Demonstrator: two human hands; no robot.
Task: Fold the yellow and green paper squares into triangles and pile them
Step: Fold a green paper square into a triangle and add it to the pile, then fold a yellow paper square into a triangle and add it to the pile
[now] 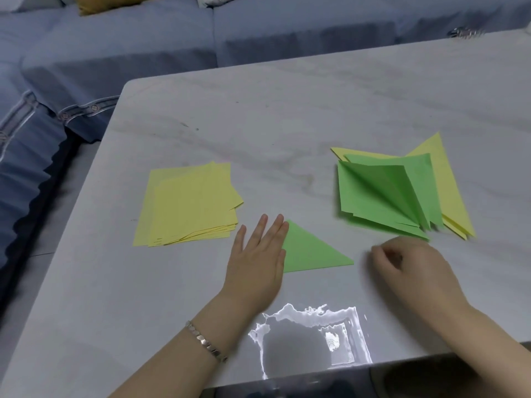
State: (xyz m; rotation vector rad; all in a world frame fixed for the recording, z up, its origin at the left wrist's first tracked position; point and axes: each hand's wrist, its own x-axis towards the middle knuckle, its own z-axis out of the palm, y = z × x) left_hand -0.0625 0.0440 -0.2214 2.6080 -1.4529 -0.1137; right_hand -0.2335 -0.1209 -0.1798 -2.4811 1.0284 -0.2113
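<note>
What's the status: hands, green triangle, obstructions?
Left hand flat on green triangle, left edge. Right hand blurred, curled, beside it, apparently empty. Folded pile right, yellow squares left; nothing blocking.
</note>
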